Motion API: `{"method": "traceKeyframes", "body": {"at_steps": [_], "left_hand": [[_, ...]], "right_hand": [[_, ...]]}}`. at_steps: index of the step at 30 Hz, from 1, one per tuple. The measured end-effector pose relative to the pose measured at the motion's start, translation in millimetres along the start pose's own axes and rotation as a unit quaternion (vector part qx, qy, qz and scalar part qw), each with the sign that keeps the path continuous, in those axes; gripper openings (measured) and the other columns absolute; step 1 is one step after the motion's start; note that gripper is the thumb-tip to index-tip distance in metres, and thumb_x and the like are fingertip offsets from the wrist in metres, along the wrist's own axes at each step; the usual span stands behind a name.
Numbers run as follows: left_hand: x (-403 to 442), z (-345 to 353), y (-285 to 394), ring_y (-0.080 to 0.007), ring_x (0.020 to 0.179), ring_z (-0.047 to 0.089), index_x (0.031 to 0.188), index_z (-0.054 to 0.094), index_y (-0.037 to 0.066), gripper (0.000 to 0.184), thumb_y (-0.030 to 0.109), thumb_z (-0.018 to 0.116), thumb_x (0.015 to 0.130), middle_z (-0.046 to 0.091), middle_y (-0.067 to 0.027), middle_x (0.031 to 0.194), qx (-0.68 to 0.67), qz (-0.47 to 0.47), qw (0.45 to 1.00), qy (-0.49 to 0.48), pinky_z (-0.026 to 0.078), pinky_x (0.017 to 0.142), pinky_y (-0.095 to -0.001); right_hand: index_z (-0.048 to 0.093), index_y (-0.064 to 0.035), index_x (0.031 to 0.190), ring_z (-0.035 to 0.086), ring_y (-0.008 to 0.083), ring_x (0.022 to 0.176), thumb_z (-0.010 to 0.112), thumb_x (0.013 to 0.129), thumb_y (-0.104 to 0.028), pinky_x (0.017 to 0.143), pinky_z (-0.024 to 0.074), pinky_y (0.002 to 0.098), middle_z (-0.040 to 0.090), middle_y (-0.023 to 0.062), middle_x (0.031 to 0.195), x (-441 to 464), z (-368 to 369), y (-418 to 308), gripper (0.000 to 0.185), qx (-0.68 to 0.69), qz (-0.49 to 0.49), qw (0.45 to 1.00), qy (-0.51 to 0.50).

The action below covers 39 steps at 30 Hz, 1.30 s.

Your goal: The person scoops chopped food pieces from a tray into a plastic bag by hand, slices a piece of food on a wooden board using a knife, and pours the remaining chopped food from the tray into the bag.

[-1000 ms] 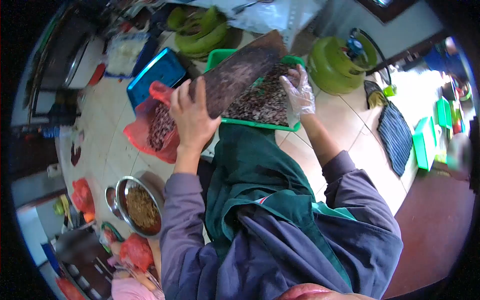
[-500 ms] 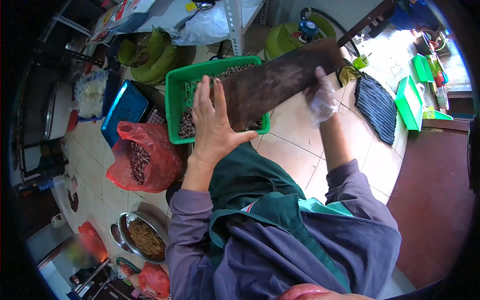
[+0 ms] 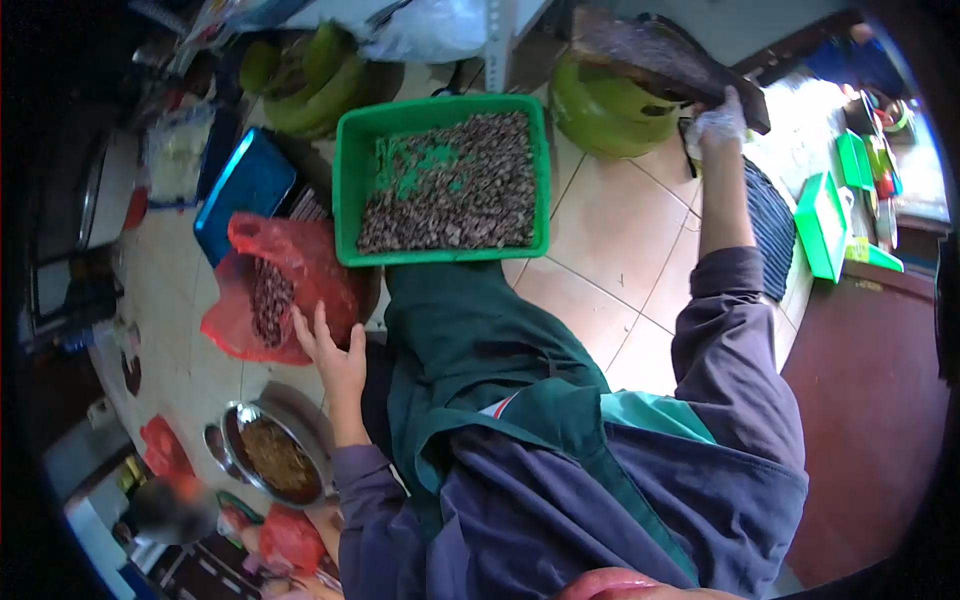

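My right hand point(image 3: 720, 124), in a clear plastic glove, grips one end of a dark wooden board point(image 3: 655, 58), held out over a green gas cylinder point(image 3: 605, 115). My bare left hand point(image 3: 335, 360) is open, fingers spread, beside a red plastic bag point(image 3: 330, 262); whether the fingertips touch it I cannot tell. Small purplish-brown pieces point(image 3: 270, 300) show in the bag's mouth. In front of my knees stands a green rectangular tub point(image 3: 356, 125). More such pieces point(image 3: 470, 190) cover much of its bottom, with green showing through at the left.
A metal pot point(image 3: 235, 440) with brownish shredded food stands at lower left, near another person point(image 3: 175, 510). A blue tray point(image 3: 240, 200) leans behind the bag. Another green cylinder point(image 3: 320, 95) stands behind the tub. A metal shelf post point(image 3: 497, 45) rises beyond it. A dark ribbed mat point(image 3: 768, 230) lies right.
The board has moved from over the tub to the upper right in my right hand, uncovering the pieces. My left hand has dropped down and left from the tub to the red bag.
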State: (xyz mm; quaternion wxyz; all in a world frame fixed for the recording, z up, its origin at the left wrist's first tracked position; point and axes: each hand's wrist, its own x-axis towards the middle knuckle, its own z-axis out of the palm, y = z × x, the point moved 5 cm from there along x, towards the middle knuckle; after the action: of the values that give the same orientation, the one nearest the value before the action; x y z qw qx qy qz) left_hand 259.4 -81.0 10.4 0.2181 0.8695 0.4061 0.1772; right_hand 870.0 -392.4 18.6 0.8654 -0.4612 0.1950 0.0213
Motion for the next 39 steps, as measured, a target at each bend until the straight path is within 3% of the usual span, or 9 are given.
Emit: {"method": "traceKeyframes", "body": {"at_steps": [5,8,15,17,19,23,26,33,39], "left_hand": [[-25,-31,-42,-0.0342,0.122,0.044,0.123,0.054,0.005,0.043,0.013,0.065,0.082,0.043,-0.0190,0.135,-0.008,-0.114,0.992,0.059,0.041,0.097,-0.0427],[-52,-34,-110,-0.0282,0.098,0.061,0.109,0.062,0.004,0.026,0.014,0.061,0.085,0.060,-0.0162,0.110,-0.082,-0.245,0.964,0.068,0.049,0.082,-0.0384],[-76,-15,-147,-0.0261,0.088,0.065,0.100,0.066,0.003,0.018,0.010,0.059,0.085,0.065,-0.0143,0.098,-0.046,-0.271,0.961,0.017,0.050,0.081,-0.0357],[-75,-8,-149,-0.0268,0.088,0.064,0.100,0.066,0.004,0.018,0.011,0.059,0.085,0.065,-0.0144,0.097,-0.052,-0.256,0.965,0.008,0.050,0.080,-0.0355],[-66,0,-146,-0.0281,0.088,0.064,0.100,0.066,0.004,0.018,0.011,0.059,0.085,0.065,-0.0148,0.096,-0.059,-0.240,0.969,-0.021,0.050,0.080,-0.0360],[-50,38,-138,-0.0317,0.089,0.064,0.098,0.066,0.006,0.019,0.015,0.057,0.084,0.065,-0.0167,0.098,-0.014,-0.156,0.980,-0.121,0.051,0.080,-0.0396],[-38,79,-130,-0.0332,0.092,0.065,0.100,0.066,0.006,0.022,0.015,0.052,0.086,0.065,-0.0192,0.102,0.084,-0.180,0.948,-0.248,0.051,0.081,-0.0421],[-26,151,-149,-0.0352,0.098,0.065,0.105,0.064,0.001,0.029,0.013,0.040,0.092,0.066,-0.0210,0.104,0.113,-0.319,0.892,-0.299,0.053,0.083,-0.0439],[-25,170,-153,-0.0336,0.093,0.067,0.101,0.065,0.001,0.028,0.013,0.042,0.092,0.066,-0.0214,0.102,0.121,-0.322,0.892,-0.293,0.054,0.079,-0.0428]], "right_hand": [[0.057,-0.0060,0.106,0.054,0.0186,0.075,0.045,0.096,-0.039,0.081,0.0484,0.0280,0.059,0.0070,0.089,87,-30,7,0.037,-0.236,-0.024,0.959,-0.157],[0.057,-0.0057,0.101,0.057,0.0173,0.062,0.043,0.096,-0.043,0.053,0.0502,0.0257,0.064,0.0097,0.084,63,-23,13,0.041,-0.166,0.087,0.970,-0.155],[0.055,-0.0004,0.107,0.051,0.0173,0.058,0.045,0.093,-0.042,0.057,0.0483,0.0242,0.062,0.0141,0.092,-6,-52,46,0.045,-0.126,0.059,0.984,-0.113],[0.053,-0.0022,0.113,0.057,0.0176,0.067,0.051,0.094,-0.036,0.067,0.0501,0.0253,0.063,0.0142,0.098,-97,-22,82,0.039,-0.445,-0.220,0.822,-0.280],[0.051,-0.0074,0.124,0.063,0.0192,0.090,0.059,0.092,-0.033,0.081,0.0505,0.0313,0.063,0.0142,0.107,-213,12,155,0.042,-0.443,-0.046,0.825,-0.348],[0.032,-0.0116,0.144,0.051,0.0359,0.120,0.064,0.077,-0.059,0.101,0.0414,0.0424,0.046,0.0243,0.135,-255,38,270,0.088,-0.766,-0.197,0.362,-0.494],[0.023,-0.0105,0.147,0.038,0.0390,0.131,0.066,0.070,-0.065,0.108,0.0330,0.0413,0.036,0.0248,0.143,-274,51,305,0.104,-0.870,-0.023,0.188,-0.455],[0.021,-0.0235,0.148,0.031,0.0389,0.135,0.069,0.071,-0.058,0.110,0.0322,0.0396,0.016,0.0234,0.152,-253,23,372,0.097,-0.847,-0.085,0.115,-0.511],[0.027,-0.0222,0.146,0.036,0.0403,0.132,0.064,0.080,-0.033,0.109,0.0337,0.0423,0.022,0.0217,0.150,-248,23,382,0.077,-0.885,-0.087,0.110,-0.445]]}}
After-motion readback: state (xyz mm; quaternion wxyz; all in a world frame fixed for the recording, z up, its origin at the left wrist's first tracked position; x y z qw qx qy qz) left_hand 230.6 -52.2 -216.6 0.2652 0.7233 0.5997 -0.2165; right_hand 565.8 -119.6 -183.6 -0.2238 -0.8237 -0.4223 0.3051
